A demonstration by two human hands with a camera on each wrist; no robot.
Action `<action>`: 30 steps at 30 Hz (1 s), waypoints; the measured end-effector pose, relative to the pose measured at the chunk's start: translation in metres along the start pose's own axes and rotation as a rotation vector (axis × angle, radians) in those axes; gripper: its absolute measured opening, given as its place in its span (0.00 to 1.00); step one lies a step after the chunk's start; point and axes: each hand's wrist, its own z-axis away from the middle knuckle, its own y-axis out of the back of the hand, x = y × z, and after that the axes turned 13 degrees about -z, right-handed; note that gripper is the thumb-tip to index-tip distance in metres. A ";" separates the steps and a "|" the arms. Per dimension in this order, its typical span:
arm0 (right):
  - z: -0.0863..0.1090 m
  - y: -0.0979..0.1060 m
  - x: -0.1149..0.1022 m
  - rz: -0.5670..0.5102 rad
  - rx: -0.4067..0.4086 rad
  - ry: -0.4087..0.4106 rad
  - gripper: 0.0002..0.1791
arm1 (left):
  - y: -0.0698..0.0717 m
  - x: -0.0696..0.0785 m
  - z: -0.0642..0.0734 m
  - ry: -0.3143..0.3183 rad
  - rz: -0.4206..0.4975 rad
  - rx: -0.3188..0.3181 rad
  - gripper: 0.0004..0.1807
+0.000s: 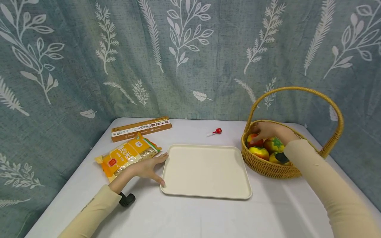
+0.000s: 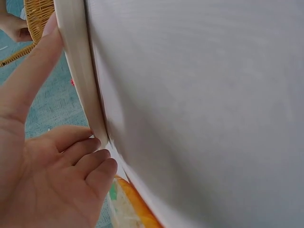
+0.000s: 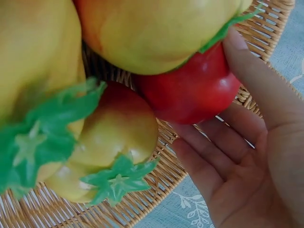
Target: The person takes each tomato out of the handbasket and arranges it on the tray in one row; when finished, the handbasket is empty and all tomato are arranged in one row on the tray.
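Observation:
A cream rectangular tray (image 1: 205, 170) lies on the table. My left hand (image 1: 148, 168) rests against its left edge, thumb near the front corner and fingers farther back. In the left wrist view, that thumb lies along the tray rim (image 2: 78, 71). My right hand (image 1: 268, 130) reaches into a wicker basket (image 1: 262, 168) on the right. It holds a red tomato (image 3: 194, 88), thumb on its upper side and fingers curled beneath. Beside it in the basket are yellow-red tomatoes (image 1: 259, 152) with green leafy tops.
Left of the tray lies an orange bag of millet (image 1: 128, 155), with a long brown pasta box (image 1: 141, 129) behind it. A red lollipop (image 1: 218, 131) lies behind the tray. The tall basket handle (image 1: 293, 88) arches above the right forearm. A patterned curtain (image 1: 190, 66) hangs behind the table.

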 end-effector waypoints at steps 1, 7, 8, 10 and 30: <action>0.001 0.000 0.000 -0.001 0.005 0.001 0.35 | 0.000 0.000 0.000 0.001 -0.003 0.000 0.60; 0.006 0.001 0.005 -0.006 0.024 0.034 0.34 | 0.000 0.002 -0.001 0.017 0.010 -0.011 0.61; 0.007 0.001 0.006 -0.011 0.029 0.041 0.34 | 0.000 0.002 -0.002 0.019 0.014 -0.014 0.61; 0.009 0.001 0.009 0.000 0.046 0.067 0.33 | 0.001 0.002 -0.002 0.022 0.021 -0.019 0.61; 0.052 0.009 0.010 -0.170 0.244 0.015 0.43 | 0.008 -0.004 -0.001 -0.011 -0.008 -0.051 0.56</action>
